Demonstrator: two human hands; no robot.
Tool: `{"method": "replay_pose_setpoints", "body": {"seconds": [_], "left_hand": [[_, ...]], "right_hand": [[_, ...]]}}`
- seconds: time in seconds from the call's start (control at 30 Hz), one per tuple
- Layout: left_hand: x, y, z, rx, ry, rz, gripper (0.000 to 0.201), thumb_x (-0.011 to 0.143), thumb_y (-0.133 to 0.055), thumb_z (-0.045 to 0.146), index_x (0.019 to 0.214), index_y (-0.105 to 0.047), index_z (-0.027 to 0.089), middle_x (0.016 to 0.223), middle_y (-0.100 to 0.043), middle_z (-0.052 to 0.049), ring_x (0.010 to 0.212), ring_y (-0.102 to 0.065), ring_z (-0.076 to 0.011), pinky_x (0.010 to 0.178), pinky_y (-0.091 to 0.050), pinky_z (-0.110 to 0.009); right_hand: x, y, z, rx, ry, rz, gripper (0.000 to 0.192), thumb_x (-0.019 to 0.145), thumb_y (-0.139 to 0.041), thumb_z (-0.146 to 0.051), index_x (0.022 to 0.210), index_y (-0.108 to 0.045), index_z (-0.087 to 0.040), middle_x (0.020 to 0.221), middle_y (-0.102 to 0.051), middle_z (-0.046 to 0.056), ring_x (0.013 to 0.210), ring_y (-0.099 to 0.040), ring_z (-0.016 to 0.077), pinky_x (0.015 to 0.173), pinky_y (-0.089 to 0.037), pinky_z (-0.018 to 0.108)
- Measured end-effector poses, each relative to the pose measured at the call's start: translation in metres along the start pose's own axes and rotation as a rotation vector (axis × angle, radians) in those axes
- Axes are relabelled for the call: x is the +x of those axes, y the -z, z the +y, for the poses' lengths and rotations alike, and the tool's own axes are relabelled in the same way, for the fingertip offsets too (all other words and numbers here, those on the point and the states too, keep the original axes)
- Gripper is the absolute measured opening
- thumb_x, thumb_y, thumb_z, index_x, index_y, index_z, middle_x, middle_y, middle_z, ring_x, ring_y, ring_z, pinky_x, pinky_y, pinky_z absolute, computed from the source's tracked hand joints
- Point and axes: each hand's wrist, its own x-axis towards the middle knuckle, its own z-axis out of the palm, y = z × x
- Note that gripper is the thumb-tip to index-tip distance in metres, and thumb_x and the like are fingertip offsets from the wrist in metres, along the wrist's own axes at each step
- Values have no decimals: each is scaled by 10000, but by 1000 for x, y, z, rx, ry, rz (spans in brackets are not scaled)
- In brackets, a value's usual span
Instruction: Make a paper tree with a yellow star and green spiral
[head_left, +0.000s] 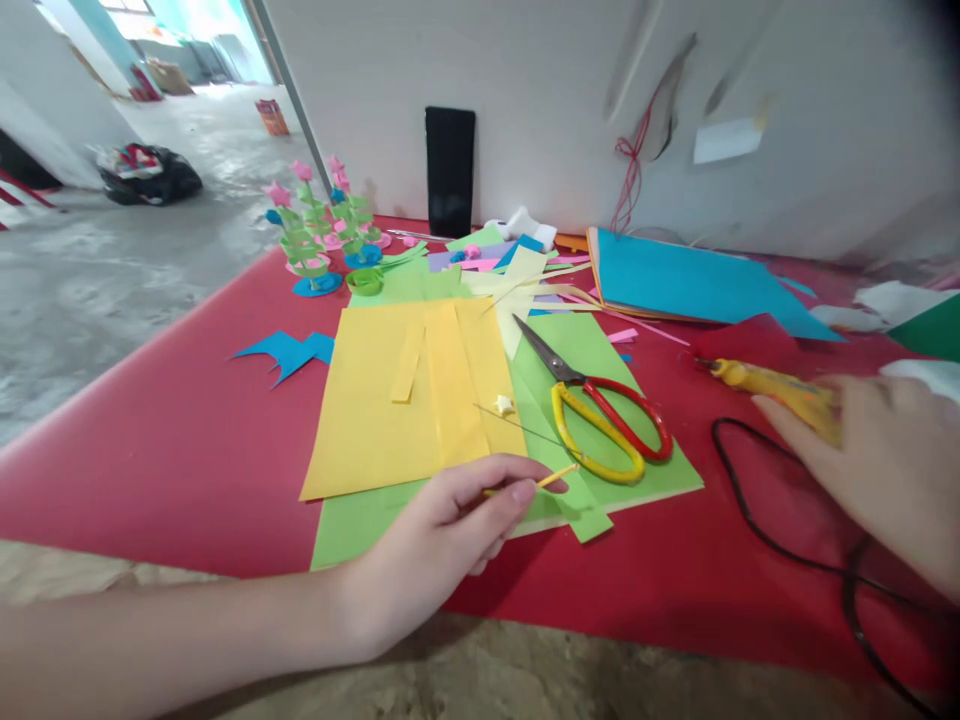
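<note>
My left hand (480,510) pinches a thin yellow paper stick (556,477), its tip pointing right. Below that hand lie yellow paper sheets (375,420) on green paper (360,530). A small cream folded star (503,405) and a thin wire (525,429) are just beyond my fingers. Scissors (600,400) with one red and one yellow handle lie on the green paper. At the right, my right hand (885,460), somewhat blurred, is closed around a yellow hot glue gun (787,390), whose nozzle points left. Its far fingers are hard to make out.
Paper flowers (315,240) on blue bases stand at the back left. A black phone (450,170) leans on the wall. Blue sheets (690,280) and paper strips (525,280) lie at the back. A dark cord (757,530) loops across the red table (187,440).
</note>
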Motion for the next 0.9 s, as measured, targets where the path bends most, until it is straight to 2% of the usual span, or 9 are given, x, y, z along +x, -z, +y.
{"method": "replay_pose_setpoints", "body": {"seconds": [0.03,0.1,0.2,0.3,0.43,0.53,0.67,0.8,0.9], "left_hand": [[-2,1,-1,-12,-3,1,265,829,-467,402,945,-576,191,557,-301,56,490,-266,-52,426,-188,-190],[-6,3,-3,-43,-7,0,264,829,-466,407,938,-566,188,563,-287,57,489,-254,-53,433,-180,-202],[-13,9,-4,-63,-24,40,267,834,-459,408,947,-542,181,551,-278,63,476,-260,-54,446,-185,-217],[-18,16,-3,-47,-70,114,231,852,-439,376,945,-518,181,558,-340,60,470,-316,-53,472,-229,-222],[-20,25,-3,-83,-139,162,150,872,-422,317,903,-501,193,619,-424,50,509,-386,-53,537,-299,-218],[-21,29,-5,-115,-184,158,135,882,-407,303,900,-498,204,621,-436,51,530,-401,-57,574,-319,-217],[-22,32,-6,-141,-215,147,135,883,-408,301,889,-513,216,615,-438,51,533,-403,-59,588,-326,-219],[-22,35,-5,-134,-251,173,131,878,-418,293,880,-522,213,609,-444,51,523,-410,-56,573,-337,-209],[-21,38,-6,-117,-255,171,138,876,-420,292,885,-521,199,613,-478,47,530,-439,-55,575,-359,-201]], "right_hand": [[3,13,-15,29,90,39,597,789,-393,-597,994,-576,-68,884,-578,263,869,-541,351,566,-381,435],[11,37,-48,339,270,-2,365,863,-378,-455,978,-563,-162,958,-594,156,911,-528,256,766,-417,409],[23,59,-101,703,461,-70,133,849,-477,-298,899,-579,-228,928,-611,69,876,-528,214,758,-432,381],[34,58,-145,859,649,-190,141,820,-513,-211,938,-588,-221,949,-602,50,938,-498,214,822,-415,376],[42,43,-177,941,736,-313,192,787,-558,-186,971,-610,-202,937,-609,51,937,-493,218,817,-421,380],[44,39,-184,1015,728,-351,160,791,-537,-145,888,-640,-220,879,-618,34,901,-507,206,812,-417,379],[44,45,-176,1196,561,-347,127,795,-562,-191,889,-633,-236,893,-626,29,841,-553,185,754,-458,350],[43,53,-165,1471,395,-382,161,804,-568,-305,960,-590,-337,898,-662,-22,770,-621,152,626,-529,289],[42,59,-162,1775,267,-476,153,730,-656,-321,875,-638,-366,843,-678,-56,771,-634,131,614,-538,236]]}}
